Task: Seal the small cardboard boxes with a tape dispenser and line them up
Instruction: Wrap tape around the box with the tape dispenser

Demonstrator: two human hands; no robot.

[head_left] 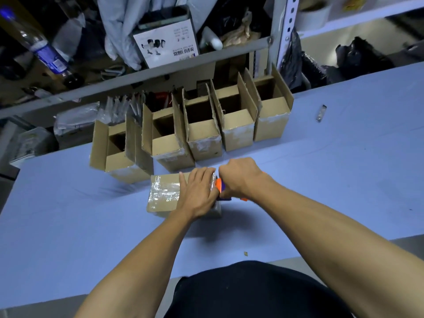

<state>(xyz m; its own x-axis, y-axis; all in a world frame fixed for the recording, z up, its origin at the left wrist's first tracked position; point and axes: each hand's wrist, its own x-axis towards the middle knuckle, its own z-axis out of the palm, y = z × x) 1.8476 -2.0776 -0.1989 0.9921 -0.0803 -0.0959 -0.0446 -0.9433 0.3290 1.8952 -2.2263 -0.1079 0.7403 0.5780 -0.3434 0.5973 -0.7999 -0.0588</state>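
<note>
A small cardboard box (164, 193) lies closed on the blue table (321, 180), with shiny clear tape across its top. My left hand (198, 193) presses flat on the box's right half, fingers straight. My right hand (238, 177) grips the orange and blue tape dispenser (219, 185) at the box's right edge; most of the dispenser is hidden under the hand. Behind stands a row of several small cardboard boxes (204, 138) with their top flaps up and tape on their lower edges.
A metal shelf rack (160, 70) with clutter, a white printed carton (167, 44) and a plastic bottle (43, 49) runs behind the boxes. A small clear object (321, 113) lies on the table at the right. Black bags (358, 58) sit at the far right.
</note>
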